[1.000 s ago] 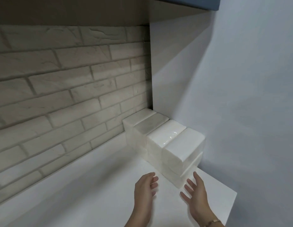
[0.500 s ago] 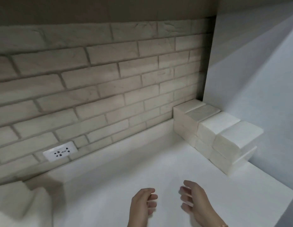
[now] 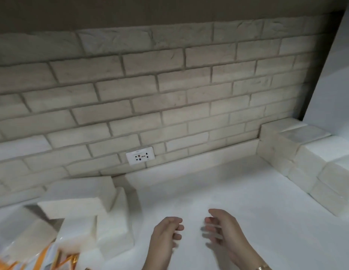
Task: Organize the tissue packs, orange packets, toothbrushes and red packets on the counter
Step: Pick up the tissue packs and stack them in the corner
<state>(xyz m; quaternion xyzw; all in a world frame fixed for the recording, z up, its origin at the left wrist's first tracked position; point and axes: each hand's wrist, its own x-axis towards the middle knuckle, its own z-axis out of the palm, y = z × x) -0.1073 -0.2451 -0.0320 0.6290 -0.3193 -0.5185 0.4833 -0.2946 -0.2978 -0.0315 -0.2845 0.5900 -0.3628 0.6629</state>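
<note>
Left hand and right hand hover over the table, fingers loosely curled, empty; tissue packs stacked at 3 o'clock.

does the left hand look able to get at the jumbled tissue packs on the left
Probably yes: the left hand holds nothing, its fingers loosely curled, and only counter surface lies between it and the nearest of the jumbled tissue packs.

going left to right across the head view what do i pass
jumbled tissue packs → wall socket → left hand → right hand → stacked tissue packs along the right wall. The orange packets at bottom left overlap the jumbled packs, so they are left out.
</note>
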